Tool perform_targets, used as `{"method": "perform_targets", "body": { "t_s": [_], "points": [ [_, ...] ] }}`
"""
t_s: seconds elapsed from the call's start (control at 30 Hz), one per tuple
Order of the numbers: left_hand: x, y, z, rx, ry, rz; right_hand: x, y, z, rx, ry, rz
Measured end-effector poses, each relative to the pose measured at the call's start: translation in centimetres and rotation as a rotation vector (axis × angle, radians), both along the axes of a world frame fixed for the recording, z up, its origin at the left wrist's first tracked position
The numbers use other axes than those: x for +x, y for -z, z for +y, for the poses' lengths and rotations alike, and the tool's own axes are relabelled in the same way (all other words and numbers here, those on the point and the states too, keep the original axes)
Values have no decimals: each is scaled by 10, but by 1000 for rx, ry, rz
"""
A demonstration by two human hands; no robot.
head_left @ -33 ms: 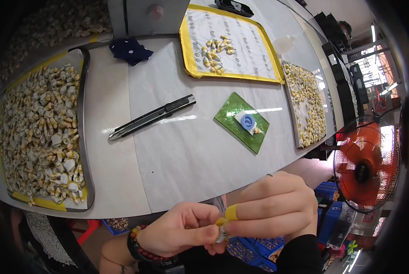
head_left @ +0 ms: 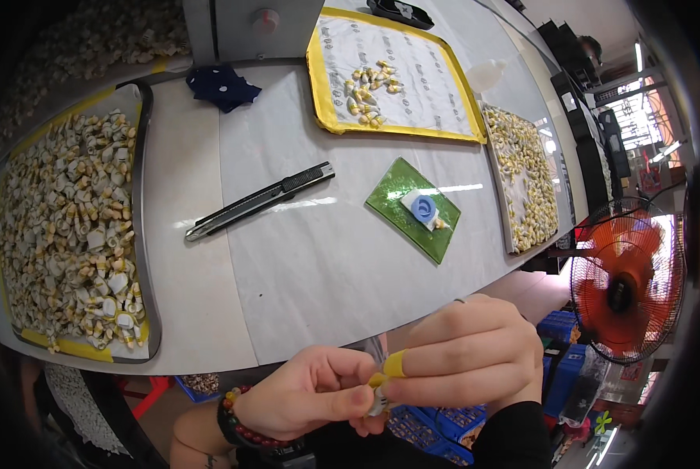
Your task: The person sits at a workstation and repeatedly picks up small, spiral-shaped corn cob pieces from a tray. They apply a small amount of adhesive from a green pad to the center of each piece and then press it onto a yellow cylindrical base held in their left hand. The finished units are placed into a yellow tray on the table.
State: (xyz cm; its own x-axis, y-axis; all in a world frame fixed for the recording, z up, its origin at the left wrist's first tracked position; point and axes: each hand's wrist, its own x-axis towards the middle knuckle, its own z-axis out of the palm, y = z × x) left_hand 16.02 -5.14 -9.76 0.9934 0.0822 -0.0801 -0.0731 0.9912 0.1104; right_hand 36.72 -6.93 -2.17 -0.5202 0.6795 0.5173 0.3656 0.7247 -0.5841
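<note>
Low in the view, past the table's near edge, my left hand (head_left: 307,395) pinches a small yellow-and-white figurine-like piece (head_left: 378,402) between thumb and fingers. My right hand (head_left: 471,348) is closed beside it, its fingertips touching the piece; yellow tape wraps one finger (head_left: 396,363). A pale, see-through sliver (head_left: 375,348) shows between the hands, too unclear to name. What the right fingers grip is hidden. On the table ahead lie a black utility knife (head_left: 260,202) and a green plate (head_left: 397,187) bearing a small white block with a blue ring (head_left: 423,207).
A dark-rimmed tray (head_left: 148,234) heaped with small pieces stands at left. Farther back lie a yellow-edged tray (head_left: 412,137) with several pieces and a dark blue cloth (head_left: 223,87). Another filled tray (head_left: 509,227) sits at right, near an orange fan (head_left: 619,289).
</note>
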Motion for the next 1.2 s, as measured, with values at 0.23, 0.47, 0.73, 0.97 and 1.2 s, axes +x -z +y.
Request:
{"method": "perform_targets", "body": {
  "t_s": [0.23, 0.47, 0.73, 0.97, 1.2],
  "points": [
    [0, -1, 4, 22, 10, -10, -2, 5, -3, 11, 26, 24],
    [3, -11, 2, 540, -350, 117, -2, -1, -11, -48, 157, 9],
    [4, -18, 6, 1148, -648, 255, 2, -5, -16, 7, 62, -35],
    [7, -21, 4, 1202, -720, 201, 2, -5, -33, 108, 140, -123],
    [-7, -22, 4, 1178, -708, 266, 34, -26, -30, 329, 382, -112]
  ]
}}
